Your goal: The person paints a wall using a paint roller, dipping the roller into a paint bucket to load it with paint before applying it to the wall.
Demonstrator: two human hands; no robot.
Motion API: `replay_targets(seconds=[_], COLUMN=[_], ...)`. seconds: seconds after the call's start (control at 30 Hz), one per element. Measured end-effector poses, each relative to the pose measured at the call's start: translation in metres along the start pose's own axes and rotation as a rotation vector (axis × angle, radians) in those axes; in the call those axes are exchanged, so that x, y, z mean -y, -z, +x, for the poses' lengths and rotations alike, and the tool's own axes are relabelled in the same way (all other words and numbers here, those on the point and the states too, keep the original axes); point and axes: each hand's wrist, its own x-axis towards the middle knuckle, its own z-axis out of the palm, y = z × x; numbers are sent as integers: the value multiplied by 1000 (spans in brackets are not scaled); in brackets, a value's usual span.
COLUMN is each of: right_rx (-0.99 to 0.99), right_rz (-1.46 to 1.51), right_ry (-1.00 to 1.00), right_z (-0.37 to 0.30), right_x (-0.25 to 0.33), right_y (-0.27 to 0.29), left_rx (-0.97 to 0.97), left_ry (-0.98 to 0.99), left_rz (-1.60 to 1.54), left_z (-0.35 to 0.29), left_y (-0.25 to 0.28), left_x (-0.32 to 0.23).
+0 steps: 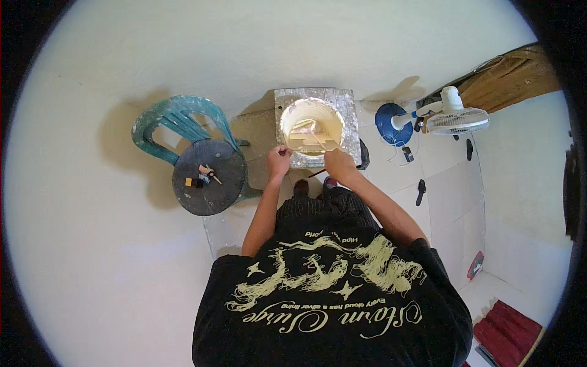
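A round cream tub with a bright inside stands on a paint-spattered square board in front of me. Pale flat shapes show inside it, too small to name. My left hand is at the tub's near-left rim, fingers pinched; what they hold, if anything, I cannot make out. At the near-right rim, my right hand is closed around a thin stick-like tool. Its dark end sticks out below the hand, and a thin pale length seems to reach into the tub.
On the left, a worn green plastic chair has a round dark seat bearing keys and a small yellow-and-black item. To the right stands a white fan on a blue base. A dark sandal lies on the tiles.
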Motion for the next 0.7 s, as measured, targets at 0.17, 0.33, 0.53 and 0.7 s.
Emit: replay_targets(seconds=[0.17,0.33,0.53,0.7], right_rx=[2,-53,-65,-30], right_rz=[-5,18,34,17], right_ry=[-3,1,1,5], right_z=[2,8,14,22], right_x=[-26,-27,-8,-56], right_y=[18,2,2,-11], left_rx=[-7,2,18,-19], left_ry=[-30,-10,9,-26], left_rz=[28,-32,-31,-48], left_z=[1,-1,-1,-1], left_y=[2,3,5,4], left_x=[5,0,-5,-1])
